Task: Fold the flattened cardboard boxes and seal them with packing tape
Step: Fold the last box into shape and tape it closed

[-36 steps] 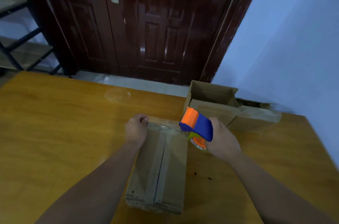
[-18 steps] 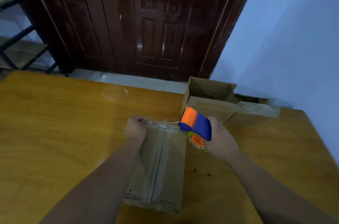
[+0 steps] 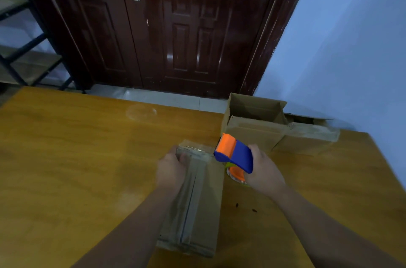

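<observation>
A closed brown cardboard box (image 3: 204, 208) lies lengthwise on the wooden table (image 3: 77, 158), with clear tape running along its centre seam. My left hand (image 3: 172, 167) grips the box's far left corner, fingers curled over the taped end. My right hand (image 3: 262, 169) holds a blue and orange tape dispenser (image 3: 235, 153) at the box's far right corner, its orange head beside the top edge. A short strip of tape spans the far end between my hands.
An open cardboard box (image 3: 252, 129) stands behind the dispenser, with another box (image 3: 307, 140) lying beside it against the blue wall. A dark red door (image 3: 175, 26) is beyond the table's far edge. A metal shelf (image 3: 24, 63) stands at the far left.
The dispenser has shifted slightly toward the box's far edge. My left hand has closed further over the far left corner. The box has stayed in place.
</observation>
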